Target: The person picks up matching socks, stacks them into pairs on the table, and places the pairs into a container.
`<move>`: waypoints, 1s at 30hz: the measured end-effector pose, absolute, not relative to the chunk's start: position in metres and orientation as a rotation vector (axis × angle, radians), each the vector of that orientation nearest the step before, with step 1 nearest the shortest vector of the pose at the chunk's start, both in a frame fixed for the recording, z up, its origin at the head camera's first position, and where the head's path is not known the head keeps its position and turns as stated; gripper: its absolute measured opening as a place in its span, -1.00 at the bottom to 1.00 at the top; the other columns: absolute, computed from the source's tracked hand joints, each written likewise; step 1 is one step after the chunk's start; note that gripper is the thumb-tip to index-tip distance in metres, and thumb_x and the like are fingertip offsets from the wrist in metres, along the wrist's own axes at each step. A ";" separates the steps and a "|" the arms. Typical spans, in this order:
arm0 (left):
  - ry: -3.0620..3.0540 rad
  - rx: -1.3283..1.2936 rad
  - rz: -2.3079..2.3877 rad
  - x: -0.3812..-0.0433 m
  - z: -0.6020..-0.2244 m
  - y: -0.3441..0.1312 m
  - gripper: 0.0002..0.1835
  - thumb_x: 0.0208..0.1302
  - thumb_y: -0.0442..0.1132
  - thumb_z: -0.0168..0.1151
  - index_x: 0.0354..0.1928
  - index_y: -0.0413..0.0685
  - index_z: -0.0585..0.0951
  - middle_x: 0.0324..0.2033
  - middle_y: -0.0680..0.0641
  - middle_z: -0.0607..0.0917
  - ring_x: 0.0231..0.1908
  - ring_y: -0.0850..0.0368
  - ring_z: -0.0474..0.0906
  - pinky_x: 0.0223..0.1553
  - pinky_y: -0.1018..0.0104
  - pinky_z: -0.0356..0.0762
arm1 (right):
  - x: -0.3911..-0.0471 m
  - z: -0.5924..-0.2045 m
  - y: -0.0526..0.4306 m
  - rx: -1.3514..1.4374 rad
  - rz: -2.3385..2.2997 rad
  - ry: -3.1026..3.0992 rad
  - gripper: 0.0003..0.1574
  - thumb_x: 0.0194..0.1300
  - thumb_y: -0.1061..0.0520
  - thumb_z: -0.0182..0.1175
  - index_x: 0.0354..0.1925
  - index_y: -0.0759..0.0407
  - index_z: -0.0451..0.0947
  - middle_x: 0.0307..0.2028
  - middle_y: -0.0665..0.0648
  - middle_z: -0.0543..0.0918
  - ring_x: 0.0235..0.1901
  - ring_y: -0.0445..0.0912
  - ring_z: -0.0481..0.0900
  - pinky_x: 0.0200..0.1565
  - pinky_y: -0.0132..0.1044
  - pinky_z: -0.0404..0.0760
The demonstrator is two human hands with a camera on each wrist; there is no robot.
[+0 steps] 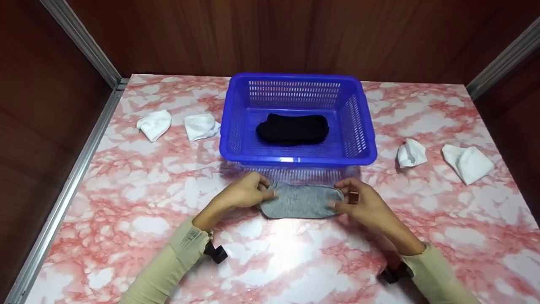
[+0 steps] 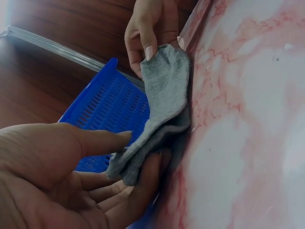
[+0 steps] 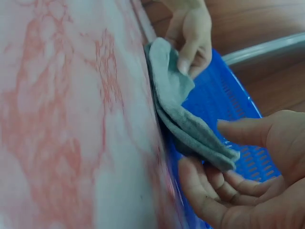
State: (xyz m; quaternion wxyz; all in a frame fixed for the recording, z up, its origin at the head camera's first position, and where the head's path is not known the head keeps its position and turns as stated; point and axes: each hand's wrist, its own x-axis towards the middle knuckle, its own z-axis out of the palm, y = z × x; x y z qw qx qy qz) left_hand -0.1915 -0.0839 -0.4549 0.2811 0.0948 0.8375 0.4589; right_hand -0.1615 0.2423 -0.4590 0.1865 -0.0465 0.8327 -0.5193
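Sock from left grip to right grip, seemingly clear of basket's rim

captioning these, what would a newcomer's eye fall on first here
Probably the vivid blue basket towards the back of the table, a black cloth inside. In front of it, the left hand and right hand hold a grey cloth by opposite ends. White cloths lie two to each side.

Red-and-white marbled tabletop, on it a blue basket with two white cloths to either side.
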 end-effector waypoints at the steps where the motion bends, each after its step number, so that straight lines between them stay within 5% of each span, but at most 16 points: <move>1: 2.252 0.228 1.242 -0.191 -0.455 -0.083 -0.79 0.40 -0.12 0.37 -0.31 -0.11 0.66 -0.62 0.17 0.46 -0.62 0.33 0.29 -0.56 0.46 0.24 | -0.161 -0.459 0.241 -0.121 -1.450 2.346 -0.40 0.30 0.09 0.48 0.16 0.38 0.52 -0.18 0.23 0.65 -0.31 -0.09 0.70 -0.36 -0.31 0.72; 7: 2.298 0.194 1.236 -0.192 -0.456 -0.081 -0.77 0.44 -0.17 0.31 -0.30 -0.20 0.73 -0.64 0.18 0.44 -0.65 0.34 0.25 -0.59 0.45 0.23 | -0.158 -0.459 0.240 -0.050 -1.434 2.342 -0.58 0.34 0.15 0.42 0.09 0.34 0.64 -0.25 0.20 0.74 -0.42 -0.14 0.69 -0.46 -0.30 0.71; 12: 2.353 0.192 1.153 -0.192 -0.447 -0.085 -0.80 0.42 -0.21 0.33 -0.08 -0.19 0.79 -0.21 -0.01 0.77 -0.30 0.22 0.54 -0.17 0.32 0.61 | -0.157 -0.454 0.241 -0.079 -1.524 2.345 -0.62 0.32 0.21 0.43 0.08 0.27 0.68 -0.05 0.28 0.76 -0.19 -0.16 0.79 -0.23 -0.27 0.80; 15: 2.359 0.222 1.131 -0.191 -0.441 -0.089 -0.79 0.42 -0.23 0.33 -0.02 -0.16 0.78 -0.02 -0.12 0.80 -0.17 0.17 0.58 0.00 0.26 0.63 | -0.157 -0.449 0.242 -0.090 -1.547 2.338 -0.64 0.30 0.21 0.45 0.05 0.28 0.71 -0.06 0.28 0.79 -0.22 -0.18 0.81 -0.22 -0.26 0.80; 23: 2.301 0.289 1.208 -0.189 -0.430 -0.094 -0.68 0.36 -0.32 0.31 0.12 -0.24 0.69 -0.21 -0.09 0.79 -0.25 0.19 0.62 -0.17 0.38 0.61 | -0.159 -0.436 0.245 -0.146 -1.482 2.424 -0.69 0.22 0.19 0.52 -0.13 0.31 0.67 -0.15 0.13 0.72 -0.17 -0.12 0.77 -0.23 -0.29 0.78; 30: 2.312 0.347 1.222 -0.187 -0.412 -0.100 -0.81 0.38 -0.27 0.33 -0.03 -0.14 0.76 -0.18 -0.08 0.79 -0.17 0.15 0.65 -0.17 0.34 0.64 | -0.162 -0.418 0.249 -0.186 -1.503 2.469 -0.69 0.21 0.18 0.53 -0.14 0.29 0.68 -0.20 0.00 0.65 -0.20 -0.16 0.68 -0.29 -0.35 0.72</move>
